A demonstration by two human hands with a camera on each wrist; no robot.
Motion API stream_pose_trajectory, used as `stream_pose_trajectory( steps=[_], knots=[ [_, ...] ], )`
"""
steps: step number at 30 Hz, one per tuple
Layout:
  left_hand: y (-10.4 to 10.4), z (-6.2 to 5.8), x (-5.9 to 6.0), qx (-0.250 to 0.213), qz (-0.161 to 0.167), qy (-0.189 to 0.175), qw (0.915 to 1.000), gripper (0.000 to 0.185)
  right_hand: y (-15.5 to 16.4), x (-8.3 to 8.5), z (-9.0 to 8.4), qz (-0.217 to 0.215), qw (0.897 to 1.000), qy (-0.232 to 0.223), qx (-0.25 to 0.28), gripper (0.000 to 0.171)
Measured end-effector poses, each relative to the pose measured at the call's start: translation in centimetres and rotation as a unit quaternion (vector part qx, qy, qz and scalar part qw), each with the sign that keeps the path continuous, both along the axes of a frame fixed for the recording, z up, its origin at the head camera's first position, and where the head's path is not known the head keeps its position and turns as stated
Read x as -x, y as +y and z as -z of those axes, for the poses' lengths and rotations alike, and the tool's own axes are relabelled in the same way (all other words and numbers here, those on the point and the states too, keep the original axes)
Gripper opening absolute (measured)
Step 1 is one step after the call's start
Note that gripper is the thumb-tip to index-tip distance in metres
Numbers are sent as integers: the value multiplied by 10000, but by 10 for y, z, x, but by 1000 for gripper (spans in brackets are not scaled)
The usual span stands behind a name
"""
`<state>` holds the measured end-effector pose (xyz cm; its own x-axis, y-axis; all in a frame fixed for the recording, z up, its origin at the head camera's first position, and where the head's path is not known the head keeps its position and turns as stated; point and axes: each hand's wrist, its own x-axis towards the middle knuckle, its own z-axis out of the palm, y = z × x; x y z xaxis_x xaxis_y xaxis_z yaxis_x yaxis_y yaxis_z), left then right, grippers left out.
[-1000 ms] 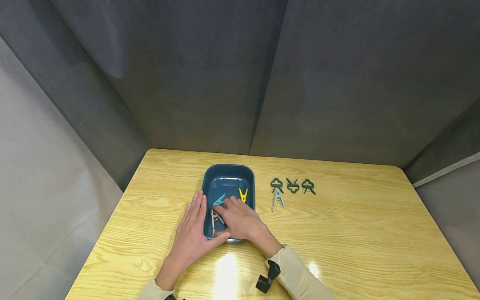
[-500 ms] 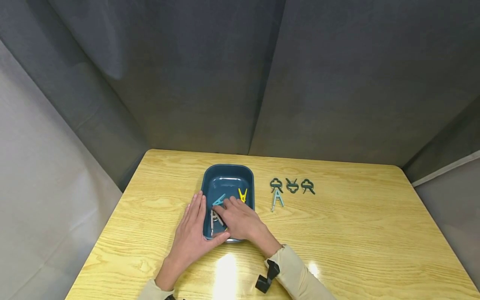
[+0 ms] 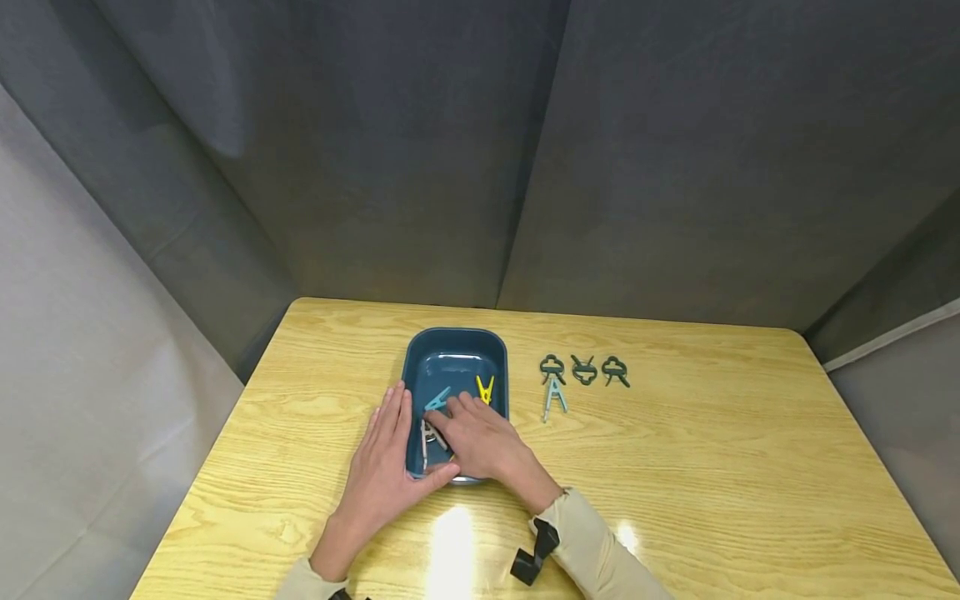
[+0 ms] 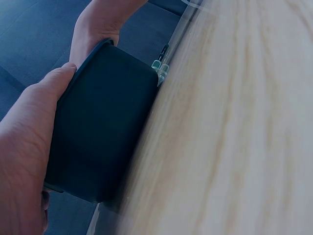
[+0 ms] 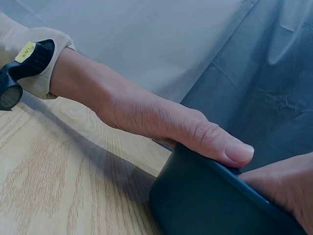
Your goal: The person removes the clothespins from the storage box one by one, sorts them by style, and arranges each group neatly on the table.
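Note:
A dark blue tray (image 3: 455, 333) stands on the table. My left hand (image 3: 386, 454) rests along its left side with straight fingers, the thumb lying over the near rim. Inside the tray is my right hand (image 3: 480, 437), its fingers bent down and their tips partly hidden. Close by its index finger lies a beige clothespin (image 3: 425, 442), with a light blue clothespin (image 3: 437, 399) just beyond. A yellow clothespin (image 3: 485, 388) is near the tray's right wall, partly covered by the hand. Whether the right hand pinches anything cannot be seen.
Right of the tray, three dark green clips (image 3: 584, 370) lie in a row on the wooden table (image 3: 712, 450). A light blue clothespin (image 3: 555, 398) lies just below the leftmost one. Grey curtains (image 3: 390, 167) stand behind the table.

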<state>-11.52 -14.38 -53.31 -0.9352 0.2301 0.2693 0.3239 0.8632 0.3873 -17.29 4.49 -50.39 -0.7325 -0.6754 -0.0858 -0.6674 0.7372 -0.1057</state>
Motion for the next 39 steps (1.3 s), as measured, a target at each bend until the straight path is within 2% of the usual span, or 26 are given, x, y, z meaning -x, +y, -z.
stream_pose_trajectory(
  steps=[21, 29, 39],
  knots=[
    [-1, 0, -1, -11, 13, -71, 10000, 128, -1, 2, 2, -79, 9999, 117, 75, 75],
    [0, 1, 0, -10, 34, 106, 9999, 127, -1, 3, 2, -68, 9999, 132, 78, 78],
    [-1, 2, 0, 4, 35, 110, 9999, 127, -1, 2, 0, -12, 9999, 79, 148, 76]
  ],
)
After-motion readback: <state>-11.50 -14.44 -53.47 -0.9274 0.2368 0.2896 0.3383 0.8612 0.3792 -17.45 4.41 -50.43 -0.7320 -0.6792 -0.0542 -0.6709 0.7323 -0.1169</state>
